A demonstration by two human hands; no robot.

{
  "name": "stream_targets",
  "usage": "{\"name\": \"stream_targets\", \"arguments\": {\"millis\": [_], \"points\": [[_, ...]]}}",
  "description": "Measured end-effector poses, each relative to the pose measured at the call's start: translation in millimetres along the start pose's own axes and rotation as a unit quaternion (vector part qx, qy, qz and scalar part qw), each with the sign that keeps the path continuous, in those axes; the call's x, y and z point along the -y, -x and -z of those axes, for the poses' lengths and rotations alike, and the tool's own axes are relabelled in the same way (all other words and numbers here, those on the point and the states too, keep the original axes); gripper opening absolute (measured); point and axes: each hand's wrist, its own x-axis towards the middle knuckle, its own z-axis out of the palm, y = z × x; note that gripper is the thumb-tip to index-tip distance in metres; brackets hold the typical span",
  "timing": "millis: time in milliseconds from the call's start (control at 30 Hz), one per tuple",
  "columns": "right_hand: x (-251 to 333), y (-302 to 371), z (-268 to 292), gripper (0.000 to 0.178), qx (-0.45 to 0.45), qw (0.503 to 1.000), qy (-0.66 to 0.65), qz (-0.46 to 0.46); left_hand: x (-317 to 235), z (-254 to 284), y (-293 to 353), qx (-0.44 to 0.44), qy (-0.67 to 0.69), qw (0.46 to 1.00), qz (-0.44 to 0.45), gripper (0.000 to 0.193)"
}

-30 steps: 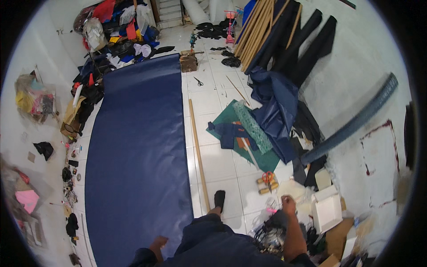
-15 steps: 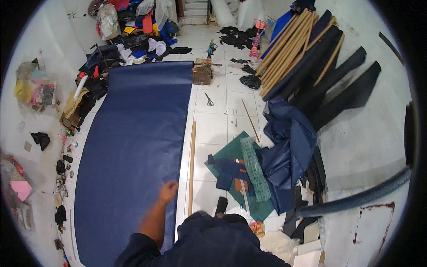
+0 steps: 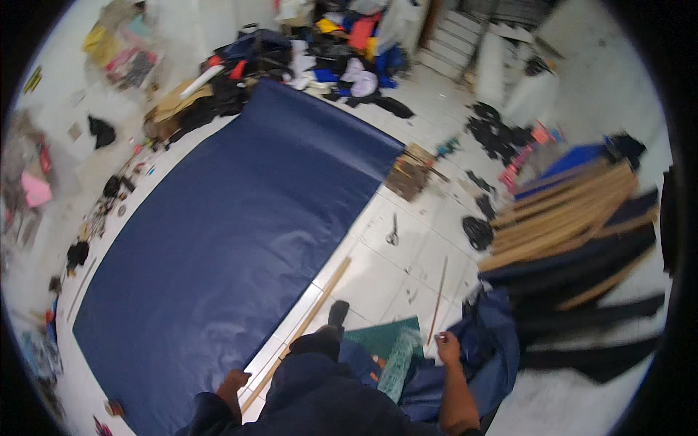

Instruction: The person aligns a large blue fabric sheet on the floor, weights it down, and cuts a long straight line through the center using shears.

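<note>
A large navy sheet point(image 3: 196, 240) lies spread over the floor on my left, with slight ripples toward its right edge. At that edge, close to my body, my left hand point(image 3: 233, 381) is closed with its fingers curled on the sheet's border. My right hand point(image 3: 448, 350) is held out on the other side, beside a crumpled heap of navy material point(image 3: 498, 327). Its fingers are drawn together around something small and pale that I cannot make out. A long cardboard-coloured pole point(image 3: 320, 298) lies alongside the sheet and passes close to my left hand.
Scissors point(image 3: 392, 231) and a thin stick point(image 3: 438, 298) lie on white tiles. A green mat point(image 3: 400, 327) carries a bubbly-looking roll point(image 3: 400, 367). A brown block point(image 3: 411, 174) stands at the sheet's far corner. Tan tubes point(image 3: 567, 214) lean at right; scraps point(image 3: 349, 51) pile up behind.
The view has swung, so the sheet now slants. My left hand has come nearer my body along the sheet's edge. My right hand has come into view at the right.
</note>
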Motion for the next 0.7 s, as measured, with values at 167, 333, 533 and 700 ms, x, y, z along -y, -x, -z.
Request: {"name": "stream_targets", "arguments": {"millis": [167, 333, 533, 700], "points": [[145, -134, -61, 0.049, 0.292, 0.943, 0.073, 0.141, -249, 99, -38, -0.084, 0.213, 0.958, -0.172, 0.046], [270, -206, -51, 0.045, 0.397, 0.870, 0.103, 0.273, -453, 212, 21, -0.188, 0.373, 0.890, -0.184, 0.043], [321, -349, -25, 0.043, 0.353, 0.807, 0.137, 0.453, -559, 189, -12, -0.237, 0.249, 0.913, -0.222, 0.048], [370, -468, -1, 0.047, 0.501, 0.620, 0.406, 0.447, -634, 153, -7, -0.221, 0.124, 0.958, -0.131, 0.045]]}}
